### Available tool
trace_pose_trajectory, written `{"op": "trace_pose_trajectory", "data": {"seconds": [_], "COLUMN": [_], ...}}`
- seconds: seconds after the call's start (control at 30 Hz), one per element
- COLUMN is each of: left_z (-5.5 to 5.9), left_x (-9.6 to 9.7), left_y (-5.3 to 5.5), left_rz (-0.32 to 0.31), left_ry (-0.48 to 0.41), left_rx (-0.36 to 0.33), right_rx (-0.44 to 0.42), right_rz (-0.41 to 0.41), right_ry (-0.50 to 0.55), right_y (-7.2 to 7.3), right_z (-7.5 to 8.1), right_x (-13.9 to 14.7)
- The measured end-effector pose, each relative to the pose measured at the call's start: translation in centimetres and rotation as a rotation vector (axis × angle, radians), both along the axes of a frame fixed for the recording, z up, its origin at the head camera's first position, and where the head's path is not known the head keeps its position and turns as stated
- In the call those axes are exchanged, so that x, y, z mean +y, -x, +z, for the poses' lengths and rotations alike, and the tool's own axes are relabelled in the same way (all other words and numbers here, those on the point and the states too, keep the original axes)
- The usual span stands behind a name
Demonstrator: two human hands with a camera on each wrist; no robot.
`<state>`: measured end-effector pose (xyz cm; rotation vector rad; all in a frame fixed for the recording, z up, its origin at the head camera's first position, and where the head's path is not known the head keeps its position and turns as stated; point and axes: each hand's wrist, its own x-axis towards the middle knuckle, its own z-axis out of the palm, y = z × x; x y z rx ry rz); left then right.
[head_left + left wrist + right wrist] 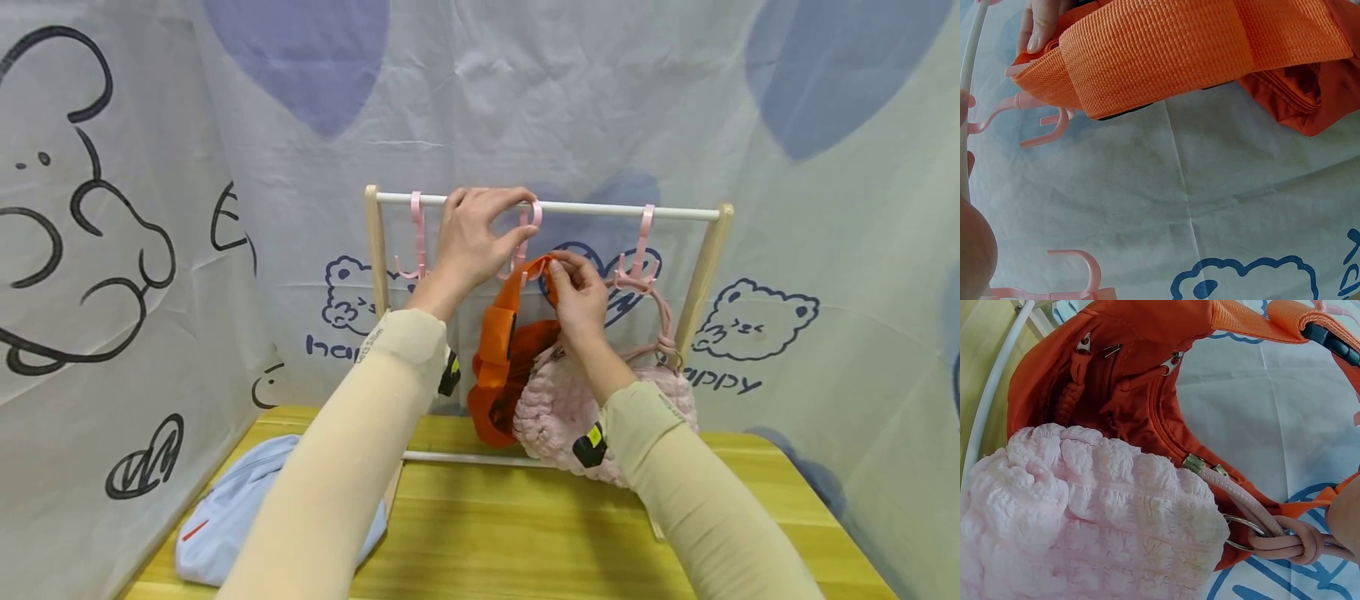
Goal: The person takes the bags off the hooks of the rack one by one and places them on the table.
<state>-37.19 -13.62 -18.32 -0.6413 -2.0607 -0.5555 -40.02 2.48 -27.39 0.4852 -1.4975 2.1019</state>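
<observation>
My left hand (476,233) is up at the white rail (600,207), its thumb and forefinger curled round the top of the middle pink hook (537,214). With thumb and fingers my right hand (581,304) pinches the orange strap (495,333) beside that hook's lower prongs. In the left wrist view the webbing strap (1154,56) loops over a prong. Below hangs the orange bag (1116,369), with zippers and a black buckle (1331,344) on its strap. A pink quilted bag (558,408) partly covers it, hanging by its knotted handle from the right pink hook (643,242).
Another pink hook (419,233) hangs at the rail's left end. Wooden posts (705,283) hold the rail, with a lower white bar (465,457) near the table (480,533). A light blue bag (240,517) lies at the left, partly behind my left sleeve.
</observation>
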Motion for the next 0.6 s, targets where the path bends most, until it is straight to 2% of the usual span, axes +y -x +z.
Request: {"op": "trace_pose_trajectory", "data": {"seconds": [0.6], "left_z": [-0.14], "left_x": [0.02], "left_y": [0.03], "left_rz": [-0.015], "left_ry": [-0.011], "left_rx": [0.018], "right_rx": [0.017], "right_rz": [-0.005], "right_ry": [-0.070], "right_y": [-0.19], "right_z": [0.30], "right_x": [0.48]}}
